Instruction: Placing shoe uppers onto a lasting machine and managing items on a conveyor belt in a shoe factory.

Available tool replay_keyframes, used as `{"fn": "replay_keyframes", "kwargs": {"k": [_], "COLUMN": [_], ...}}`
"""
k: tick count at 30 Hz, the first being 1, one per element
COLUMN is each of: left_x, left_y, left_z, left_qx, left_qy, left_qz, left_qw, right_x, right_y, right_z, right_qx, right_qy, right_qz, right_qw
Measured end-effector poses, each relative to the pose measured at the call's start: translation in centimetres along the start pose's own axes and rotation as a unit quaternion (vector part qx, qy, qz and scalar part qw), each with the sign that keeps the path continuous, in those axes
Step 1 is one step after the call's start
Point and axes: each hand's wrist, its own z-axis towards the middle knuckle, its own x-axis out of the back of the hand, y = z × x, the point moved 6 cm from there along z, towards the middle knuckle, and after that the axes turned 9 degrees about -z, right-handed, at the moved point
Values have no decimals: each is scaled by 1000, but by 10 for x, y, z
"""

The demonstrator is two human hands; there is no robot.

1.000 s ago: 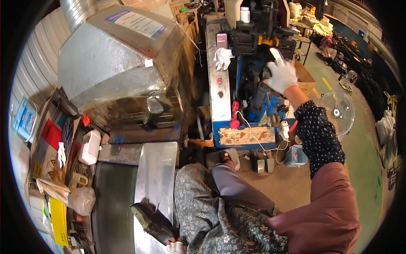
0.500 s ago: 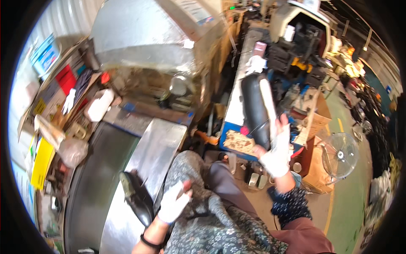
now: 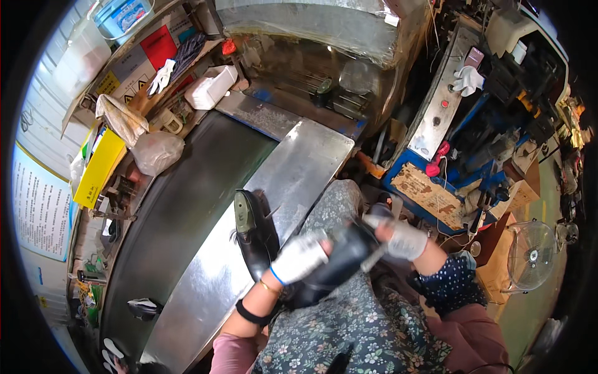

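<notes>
A black boot (image 3: pixel 339 265) lies across my lap, its outline smeared by motion. My left hand (image 3: pixel 301 258), in a white glove with bare fingertips, grips its near side. On the other side my right hand (image 3: pixel 402 239), gloved the same way, is closed on the boot's far end, where a pale edge shows; the fingertips are blurred. Left of my left hand, a second black boot (image 3: pixel 258 234) rests on the metal tabletop (image 3: pixel 305 159), a greenish shoe last (image 3: pixel 243 215) showing at its top.
A dark conveyor belt (image 3: pixel 187 193) runs left of the metal top, carrying another shoe (image 3: pixel 144 308). Beyond it stands a hooded machine (image 3: pixel 311 31). To the right are a blue-framed machine (image 3: pixel 398 181), a cardboard box (image 3: pixel 495 274) and a fan (image 3: pixel 531 255).
The boot has left the machine at the right and come over my lap with my right hand. My left hand, open before, has closed on it. The view has swung left.
</notes>
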Motion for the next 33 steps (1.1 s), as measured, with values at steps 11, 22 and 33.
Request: {"fn": "replay_keyframes", "kwargs": {"k": [11,22,33], "left_x": [104,107,-23], "left_y": [-94,-107,11], "left_z": [-74,-81,-9], "left_qx": [102,82,-53], "left_qy": [500,531,-33], "left_qz": [40,-383,-173], "left_qw": [859,752,983], "right_x": [47,31,36], "right_y": [7,-33,-90], "right_z": [4,162,-93], "right_qx": [209,171,280], "right_qy": [234,258,396], "right_qz": [217,-305,-119], "right_qw": [925,901,866]}}
